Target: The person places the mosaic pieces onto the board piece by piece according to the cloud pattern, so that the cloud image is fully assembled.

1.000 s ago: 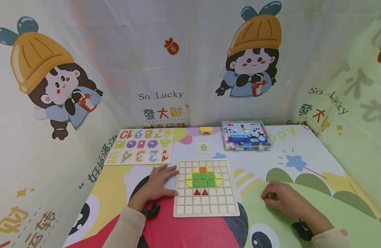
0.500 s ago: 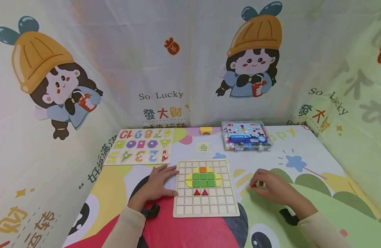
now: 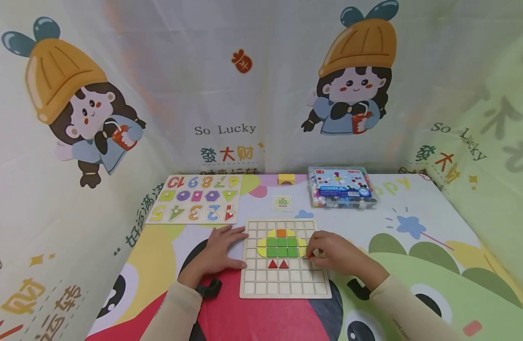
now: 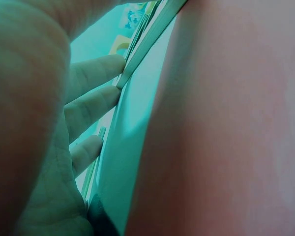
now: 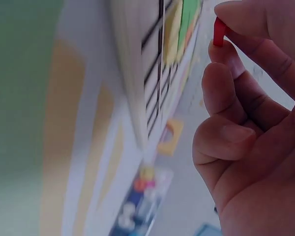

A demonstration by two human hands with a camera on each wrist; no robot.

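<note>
A wooden grid board lies in the middle of the table in the head view. Set in its cells are green squares, yellow rounded pieces, an orange square and two red triangles. My left hand rests at the board's left edge with fingers spread, fingertips touching the side in the left wrist view. My right hand is over the board's right side. Between thumb and index fingertip it pinches a small red piece, seen mostly edge-on in the right wrist view.
Behind the board lies a small pattern card. A number and shape puzzle board is at the back left. A yellow arch block and a clear plastic box of beads stand along the back by the printed curtain.
My right hand has travelled left from the table's right side to over the board, carrying the red piece. My left hand stays at the board's left edge. The head view has shifted slightly.
</note>
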